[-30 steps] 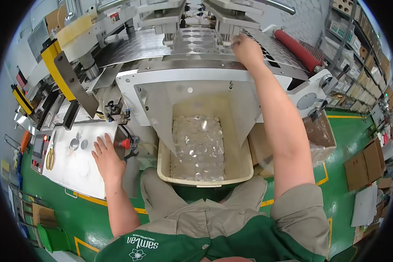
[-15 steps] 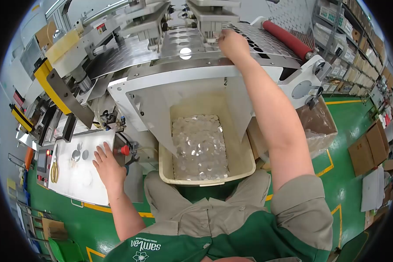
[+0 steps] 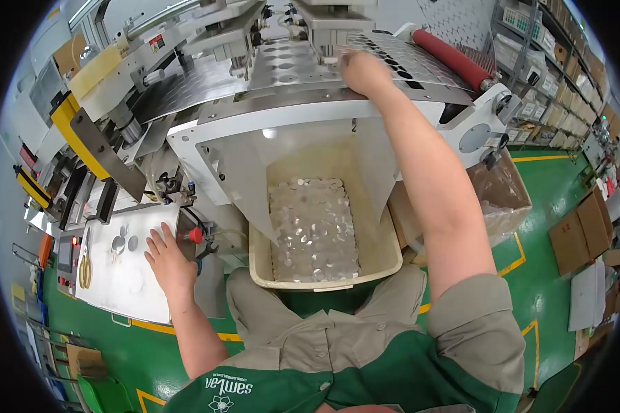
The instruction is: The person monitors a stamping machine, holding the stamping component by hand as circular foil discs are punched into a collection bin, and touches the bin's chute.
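Observation:
My left hand [image 3: 169, 265] lies flat, fingers spread, on the right side of a white work surface [image 3: 117, 289]. Near its fingertips are a few small round discs [image 3: 132, 244], and scissors [image 3: 85, 270] with yellow handles lie farther left. Up at the machine, my right hand [image 3: 366, 73] reaches over the front edge, its fingers curled together beside a metal press head [image 3: 327, 38]. What they hold, if anything, I cannot tell. Beneath the hand runs a sheet [image 3: 282, 58] patterned with round shapes. A bright disc [image 3: 269, 133] shows in front of the machine's opening.
A cream bin [image 3: 256, 258] between my knees holds a heap of clear discs [image 3: 313, 227]. Beside my left hand is a red button [image 3: 195, 235]. A red roller [image 3: 455, 58] spans the machine's right end. A bag-lined box [image 3: 503, 199] stands right of the bin.
The bright disc has dropped from the machine's front edge to in front of the opening above the bin. My right hand has shifted slightly left; my left hand stays put.

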`<state>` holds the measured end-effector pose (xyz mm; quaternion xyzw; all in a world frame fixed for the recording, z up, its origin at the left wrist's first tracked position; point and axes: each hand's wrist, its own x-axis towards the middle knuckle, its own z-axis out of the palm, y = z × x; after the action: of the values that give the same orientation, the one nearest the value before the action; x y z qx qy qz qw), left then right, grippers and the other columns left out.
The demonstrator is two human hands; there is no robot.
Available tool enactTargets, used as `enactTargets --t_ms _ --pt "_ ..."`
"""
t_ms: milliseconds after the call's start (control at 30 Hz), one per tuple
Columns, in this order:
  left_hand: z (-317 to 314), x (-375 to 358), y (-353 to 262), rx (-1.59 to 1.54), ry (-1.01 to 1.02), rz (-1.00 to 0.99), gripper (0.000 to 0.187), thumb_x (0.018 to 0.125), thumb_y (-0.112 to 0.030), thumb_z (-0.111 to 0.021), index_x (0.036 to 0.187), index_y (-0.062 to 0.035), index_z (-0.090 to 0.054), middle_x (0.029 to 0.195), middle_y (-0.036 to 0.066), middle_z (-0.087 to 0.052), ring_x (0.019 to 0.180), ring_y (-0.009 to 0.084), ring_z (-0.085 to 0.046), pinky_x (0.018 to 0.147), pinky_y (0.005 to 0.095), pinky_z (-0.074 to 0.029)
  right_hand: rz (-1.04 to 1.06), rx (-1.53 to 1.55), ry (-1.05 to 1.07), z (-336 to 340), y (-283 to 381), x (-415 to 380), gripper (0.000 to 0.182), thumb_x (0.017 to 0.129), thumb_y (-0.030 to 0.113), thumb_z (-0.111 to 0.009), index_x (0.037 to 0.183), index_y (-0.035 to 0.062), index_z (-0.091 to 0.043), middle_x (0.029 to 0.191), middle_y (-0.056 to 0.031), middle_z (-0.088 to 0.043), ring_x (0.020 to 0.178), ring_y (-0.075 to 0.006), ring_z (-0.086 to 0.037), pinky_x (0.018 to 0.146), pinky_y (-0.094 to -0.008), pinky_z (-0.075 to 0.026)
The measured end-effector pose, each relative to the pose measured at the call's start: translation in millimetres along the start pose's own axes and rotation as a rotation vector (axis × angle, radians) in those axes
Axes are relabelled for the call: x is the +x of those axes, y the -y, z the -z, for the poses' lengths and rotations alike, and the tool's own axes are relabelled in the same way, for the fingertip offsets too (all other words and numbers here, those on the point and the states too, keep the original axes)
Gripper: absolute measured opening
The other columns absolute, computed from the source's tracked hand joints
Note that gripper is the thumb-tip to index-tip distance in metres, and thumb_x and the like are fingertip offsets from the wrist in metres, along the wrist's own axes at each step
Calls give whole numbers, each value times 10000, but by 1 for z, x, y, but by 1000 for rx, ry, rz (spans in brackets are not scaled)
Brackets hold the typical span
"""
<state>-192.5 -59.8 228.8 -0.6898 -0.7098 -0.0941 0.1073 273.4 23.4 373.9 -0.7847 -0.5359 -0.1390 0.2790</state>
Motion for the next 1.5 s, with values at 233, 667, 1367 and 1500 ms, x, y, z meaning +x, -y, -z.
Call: enactTargets --t_ms 233,667,1367,1500 --pt "2 0 0 6 18 3 952 627 -25 -703 1477 -82 -278 1509 233 -286 1405 400 -272 1155 500 -214 -3 57 -92 0 1 1 288 861 262 -521 1007 68 -675 999 -179 -695 954 -356 -657 871 -457 -480" --pt "2 0 -1 16 14 8 951 641 -54 -746 1470 -86 -283 1510 222 -288 1404 389 -279 1151 501 -224 6 87 -135 3 1 0 313 859 229 -511 1101 72 -632 984 -178 -693 953 -365 -652 861 -469 -484" --pt "3 -2 -1 4 20 -3 909 662 -5 -679 1473 -78 -275 1502 228 -293 1401 398 -276 1152 505 -217 38 -15 -76 5 0 -2 303 845 225 -512 1084 102 -652 994 -166 -695 962 -345 -653 832 -467 -487" --pt "7 -2 -2 6 38 2 915 659 0 -675 1477 -83 -273 1508 227 -289 1406 398 -268 1154 501 -210 -4 100 -259 4 2 -1 269 844 223 -510 1017 83 -660 915 -192 -695 930 -378 -651 842 -480 -486"
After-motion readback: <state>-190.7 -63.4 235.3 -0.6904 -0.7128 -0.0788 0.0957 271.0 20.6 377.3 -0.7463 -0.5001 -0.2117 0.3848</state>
